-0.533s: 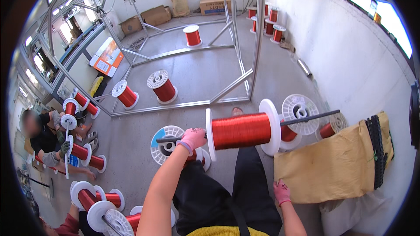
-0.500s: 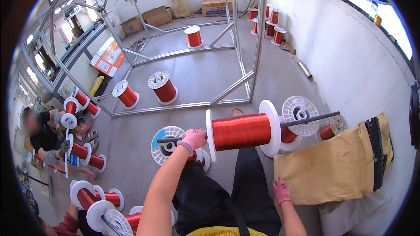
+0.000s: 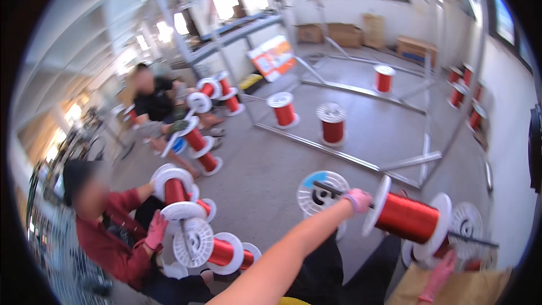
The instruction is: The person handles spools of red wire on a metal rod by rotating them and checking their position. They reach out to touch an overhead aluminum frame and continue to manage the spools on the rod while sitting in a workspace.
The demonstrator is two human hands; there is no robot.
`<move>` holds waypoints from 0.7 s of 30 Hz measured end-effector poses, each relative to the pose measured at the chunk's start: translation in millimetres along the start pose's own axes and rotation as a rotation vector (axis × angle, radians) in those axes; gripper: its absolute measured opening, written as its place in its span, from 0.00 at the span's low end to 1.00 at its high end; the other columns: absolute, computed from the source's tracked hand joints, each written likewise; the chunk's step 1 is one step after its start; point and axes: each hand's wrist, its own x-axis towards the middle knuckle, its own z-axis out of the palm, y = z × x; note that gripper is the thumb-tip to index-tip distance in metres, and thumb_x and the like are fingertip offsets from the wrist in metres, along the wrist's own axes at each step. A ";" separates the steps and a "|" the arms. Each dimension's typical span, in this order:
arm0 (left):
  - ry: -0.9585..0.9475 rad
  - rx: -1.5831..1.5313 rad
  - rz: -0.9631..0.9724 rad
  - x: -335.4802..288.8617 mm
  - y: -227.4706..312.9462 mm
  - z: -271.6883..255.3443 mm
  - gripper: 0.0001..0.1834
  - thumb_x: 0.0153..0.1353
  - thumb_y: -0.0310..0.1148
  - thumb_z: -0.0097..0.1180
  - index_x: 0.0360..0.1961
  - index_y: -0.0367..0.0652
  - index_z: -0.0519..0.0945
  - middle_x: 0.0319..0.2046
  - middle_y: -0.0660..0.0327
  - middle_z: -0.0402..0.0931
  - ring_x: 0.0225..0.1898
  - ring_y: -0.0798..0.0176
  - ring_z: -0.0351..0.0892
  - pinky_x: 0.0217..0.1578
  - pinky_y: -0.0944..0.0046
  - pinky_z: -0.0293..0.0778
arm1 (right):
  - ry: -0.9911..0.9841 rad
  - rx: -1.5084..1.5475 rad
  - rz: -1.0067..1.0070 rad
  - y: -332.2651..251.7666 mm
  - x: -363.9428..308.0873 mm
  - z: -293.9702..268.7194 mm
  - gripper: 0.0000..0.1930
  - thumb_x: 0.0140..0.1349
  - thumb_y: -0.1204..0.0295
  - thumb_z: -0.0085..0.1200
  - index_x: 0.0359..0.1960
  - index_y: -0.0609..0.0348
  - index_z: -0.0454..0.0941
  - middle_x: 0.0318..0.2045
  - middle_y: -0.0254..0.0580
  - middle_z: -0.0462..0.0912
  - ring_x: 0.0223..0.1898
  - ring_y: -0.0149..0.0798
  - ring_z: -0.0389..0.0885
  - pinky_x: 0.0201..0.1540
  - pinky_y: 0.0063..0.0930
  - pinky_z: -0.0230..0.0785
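A large spool of red wire (image 3: 405,217) with white flanges hangs on a black rod (image 3: 473,239) across my lap. My left hand (image 3: 358,200), in a pink glove, is closed around the rod just left of the near flange. Below the spool's right flange, my pink-gloved right hand (image 3: 440,274) is over the brown sack (image 3: 471,289); its fingers are smeared by motion. White flanged spools stand under both rod ends: one with a blue patch (image 3: 323,187) on the left, another (image 3: 467,221) on the right.
On the left, a person in maroon (image 3: 116,229) and another in black (image 3: 155,99) sit beside several red wire spools. A metal frame (image 3: 333,149) stands ahead with red spools (image 3: 332,127) inside it. More spools (image 3: 458,95) line the right wall.
The view has swung left, bringing the maroon-clad person fully into sight. My left hand still grips the rod. My right hand has moved up along the sack, closer to the spool.
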 end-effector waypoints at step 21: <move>0.083 0.015 0.048 -9.5 -12.8 -2.2 0.17 0.53 0.39 0.49 0.37 0.40 0.82 0.40 0.52 0.80 0.44 0.52 0.80 0.42 0.54 0.76 | -0.790 -1.645 -0.414 250.9 -149.5 -30.1 0.19 0.64 0.63 0.39 0.52 0.60 0.69 0.51 0.44 0.72 0.49 0.40 0.74 0.55 0.32 0.64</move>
